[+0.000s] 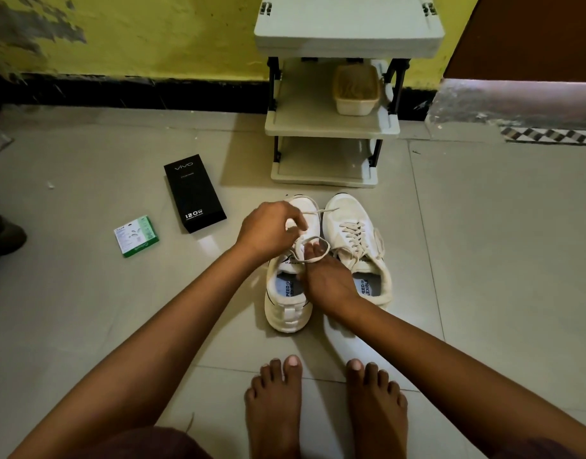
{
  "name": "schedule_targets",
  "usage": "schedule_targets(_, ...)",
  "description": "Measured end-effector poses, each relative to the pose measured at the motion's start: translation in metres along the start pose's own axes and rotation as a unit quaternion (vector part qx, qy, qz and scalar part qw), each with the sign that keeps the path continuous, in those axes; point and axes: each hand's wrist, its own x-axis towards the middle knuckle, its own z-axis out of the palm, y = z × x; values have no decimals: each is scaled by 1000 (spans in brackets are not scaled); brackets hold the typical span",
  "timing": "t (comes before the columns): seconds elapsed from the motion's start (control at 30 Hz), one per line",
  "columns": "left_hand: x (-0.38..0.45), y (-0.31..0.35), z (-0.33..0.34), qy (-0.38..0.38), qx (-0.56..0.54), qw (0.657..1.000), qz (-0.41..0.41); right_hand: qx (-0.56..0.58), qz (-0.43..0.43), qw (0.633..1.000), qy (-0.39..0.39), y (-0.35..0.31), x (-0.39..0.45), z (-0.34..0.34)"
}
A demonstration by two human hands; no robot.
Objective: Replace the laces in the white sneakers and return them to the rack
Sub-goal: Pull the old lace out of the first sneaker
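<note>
Two white sneakers stand side by side on the tiled floor, toes toward the rack. The right sneaker (357, 246) is fully laced. Both hands work over the left sneaker (286, 303). My left hand (268, 230) pinches a cream lace (318, 246) above its toe half. My right hand (328, 279) sits on the tongue with fingers curled round a loop of the same lace. One lace end trails across the toe toward the other shoe. The eyelets under my hands are hidden.
A pale three-shelf rack (331, 127) stands just beyond the shoes, with a beige tub (356, 91) on its middle shelf. A black phone box (193, 193) and a small green packet (137, 236) lie to the left. My bare feet (324, 405) are close behind the sneakers.
</note>
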Motion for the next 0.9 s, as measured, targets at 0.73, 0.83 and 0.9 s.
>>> schedule_targets(0.73, -22, -39, 32, -49, 132, 990, 4, -42, -20, 999, -22, 5, 4, 5)
schedule_targets(0.83, -21, -36, 39, 4, 201, 980, 5, -53, -24, 998, -13, 4, 3, 4)
schedule_targets(0.9, -16, -34, 39, 19, 206, 978, 1, -54, -28, 998, -13, 4, 3, 4)
